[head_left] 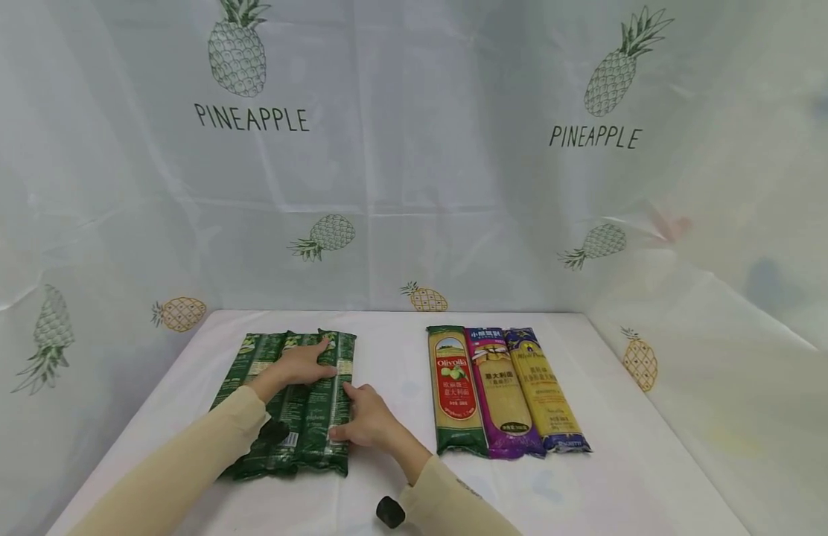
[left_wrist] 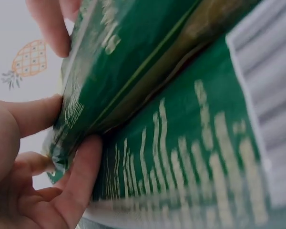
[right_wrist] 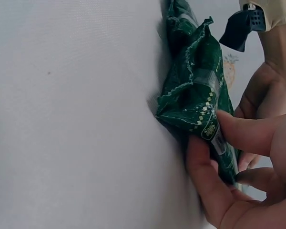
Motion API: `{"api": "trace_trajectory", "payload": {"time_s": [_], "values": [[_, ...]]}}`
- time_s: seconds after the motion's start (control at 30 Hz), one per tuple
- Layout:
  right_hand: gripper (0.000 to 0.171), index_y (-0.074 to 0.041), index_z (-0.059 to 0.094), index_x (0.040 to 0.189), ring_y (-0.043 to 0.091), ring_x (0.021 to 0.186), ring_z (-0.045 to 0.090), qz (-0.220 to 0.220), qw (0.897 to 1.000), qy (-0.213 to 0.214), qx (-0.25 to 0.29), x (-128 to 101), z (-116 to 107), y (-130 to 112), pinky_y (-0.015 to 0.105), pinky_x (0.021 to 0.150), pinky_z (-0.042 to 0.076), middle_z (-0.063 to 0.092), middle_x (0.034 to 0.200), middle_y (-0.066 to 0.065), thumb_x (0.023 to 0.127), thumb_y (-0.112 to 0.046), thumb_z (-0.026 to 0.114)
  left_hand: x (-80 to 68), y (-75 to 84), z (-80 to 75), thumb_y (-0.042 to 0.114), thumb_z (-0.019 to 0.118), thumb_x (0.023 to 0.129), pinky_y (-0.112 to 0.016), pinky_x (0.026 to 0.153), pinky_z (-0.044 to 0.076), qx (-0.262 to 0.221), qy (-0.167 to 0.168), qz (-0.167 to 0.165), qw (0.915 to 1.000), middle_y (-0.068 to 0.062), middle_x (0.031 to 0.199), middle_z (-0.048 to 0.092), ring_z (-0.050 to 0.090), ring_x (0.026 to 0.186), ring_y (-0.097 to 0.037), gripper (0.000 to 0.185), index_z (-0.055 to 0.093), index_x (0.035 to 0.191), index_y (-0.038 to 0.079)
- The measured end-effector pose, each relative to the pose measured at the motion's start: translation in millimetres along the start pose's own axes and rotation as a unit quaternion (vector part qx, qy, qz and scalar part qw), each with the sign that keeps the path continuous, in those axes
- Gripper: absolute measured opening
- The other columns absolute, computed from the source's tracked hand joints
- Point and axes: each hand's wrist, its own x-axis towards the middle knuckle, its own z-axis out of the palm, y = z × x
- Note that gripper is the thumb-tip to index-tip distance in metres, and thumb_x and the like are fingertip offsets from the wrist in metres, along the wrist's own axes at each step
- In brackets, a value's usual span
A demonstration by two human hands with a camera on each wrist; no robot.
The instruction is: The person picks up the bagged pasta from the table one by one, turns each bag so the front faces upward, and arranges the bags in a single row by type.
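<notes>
Three green pasta packets lie side by side at the left of the table in the head view. My left hand (head_left: 298,365) grips the rightmost green packet (head_left: 328,417) by its upper part, and its thumb and fingers (left_wrist: 81,167) curl round the edge in the left wrist view. Lower on the same packet, my right hand (head_left: 367,420) holds the right side, with thumb (right_wrist: 248,133) on top and a finger beneath in the right wrist view. The packet's long edge tilts up from the neighbouring green packet (left_wrist: 181,157), whose pale print shows. The left forearm covers part of the other packets.
On the right side of the table (head_left: 628,476) lie a green-and-red spaghetti packet (head_left: 456,380), a purple pasta packet (head_left: 504,387) and a yellow-and-blue pasta packet (head_left: 544,387), close together. A white curtain (head_left: 441,164) printed with pineapples hangs behind and around the table.
</notes>
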Motion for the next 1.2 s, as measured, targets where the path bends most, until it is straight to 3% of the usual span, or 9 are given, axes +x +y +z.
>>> {"api": "trace_trajectory", "payload": {"time_s": [0.13,0.17,0.3,0.4,0.73,0.83,0.93,1.07,1.2], "values": [[0.09,-0.005,0.046,0.161,0.033,0.125,0.058,-0.002,1.0,0.014,0.015,-1.9,0.1,5.3,0.05,0.107,0.049,0.057,0.137,0.016,0.085,-0.022,0.092,2.8,6.8,5.6,0.039,0.062,0.107,-0.054,0.082,0.057,0.012,0.003,-0.011,0.9999,-0.014,0.076,0.07,0.064,0.059,-0.023,0.084,0.02,0.168,-0.001],[0.09,-0.005,0.046,0.161,0.032,0.124,0.058,-0.003,1.0,0.017,0.02,-3.0,-0.1,6.1,0.05,0.106,0.05,0.057,0.136,0.016,0.085,-0.021,0.092,2.9,7.9,7.3,0.038,0.062,0.107,-0.051,0.077,0.056,0.006,0.007,-0.013,0.9999,-0.016,0.083,0.072,0.063,0.059,-0.024,0.083,0.021,0.168,-0.001],[0.089,-0.004,0.047,0.16,0.024,0.101,0.063,-0.009,0.999,0.028,0.04,-8.8,-3.4,6.1,0.043,0.093,0.053,0.057,0.134,0.015,0.084,-0.015,0.092,3.3,8.5,13.8,0.031,0.064,0.107,-0.056,0.093,0.055,-0.064,0.022,-0.012,0.9976,-0.032,0.143,0.059,0.068,0.112,-0.045,0.082,0.019,0.169,0.0],[0.09,-0.003,0.046,0.16,0.017,0.08,0.058,-0.018,0.998,0.03,0.046,-14.5,-9.1,5.3,0.034,0.077,0.051,0.057,0.132,0.015,0.083,-0.011,0.092,2.6,9.7,17.5,0.025,0.063,0.108,-0.069,0.112,0.039,-0.142,0.023,-0.008,0.9895,-0.033,0.169,0.025,0.034,0.149,-0.056,0.082,0.015,0.17,0.001],[0.089,-0.009,0.044,0.163,0.012,0.078,0.058,-0.042,0.996,0.035,0.065,-40.7,-47.7,17.9,0.026,0.064,0.052,0.055,0.14,0.011,0.086,-0.008,0.089,-1.6,47.0,16.5,0.022,0.062,0.11,-0.058,0.103,0.052,-0.286,0.036,0.008,0.9576,-0.03,0.171,0.023,0.034,0.151,-0.051,0.081,0.011,0.173,0.014],[0.088,-0.012,0.044,0.163,0.015,0.084,0.06,-0.042,0.995,0.042,0.081,-51.0,-60.6,23.7,0.026,0.067,0.055,0.054,0.142,0.012,0.088,-0.011,0.089,-1.7,63.2,14.3,0.021,0.062,0.11,-0.058,0.102,0.052,-0.305,0.047,0.019,0.951,-0.031,0.166,0.031,0.038,0.148,-0.05,0.08,0.013,0.173,0.016],[0.086,-0.014,0.042,0.165,0.017,0.088,0.064,-0.034,0.99,0.041,0.129,-62.8,-70.3,31.3,0.031,0.069,0.061,0.052,0.147,0.014,0.09,-0.011,0.086,-0.3,78.2,13.6,0.021,0.063,0.109,-0.052,0.089,0.054,-0.311,0.057,0.033,0.9483,-0.029,0.138,0.052,0.06,0.111,-0.043,0.079,0.016,0.173,0.017],[0.082,-0.015,0.034,0.168,0.022,0.097,0.068,-0.01,0.975,0.035,0.221,-76.7,-77.3,42.1,0.042,0.078,0.064,0.051,0.148,0.019,0.098,-0.013,0.077,2.9,94.3,15.7,0.019,0.065,0.108,-0.04,0.068,0.044,-0.327,0.065,0.045,0.9418,-0.012,0.098,0.046,0.043,0.067,-0.023,0.078,0.02,0.172,0.021],[0.078,-0.018,0.02,0.172,0.027,0.113,0.065,0.027,0.948,0.025,0.316,-87.2,-80.3,50.4,0.047,0.09,0.061,0.045,0.15,0.022,0.108,-0.025,0.064,3.5,106.1,18.6,0.017,0.064,0.108,-0.035,0.065,0.04,-0.363,0.064,0.053,0.928,-0.008,0.1,0.041,0.038,0.066,-0.018,0.078,0.02,0.172,0.024]]}}
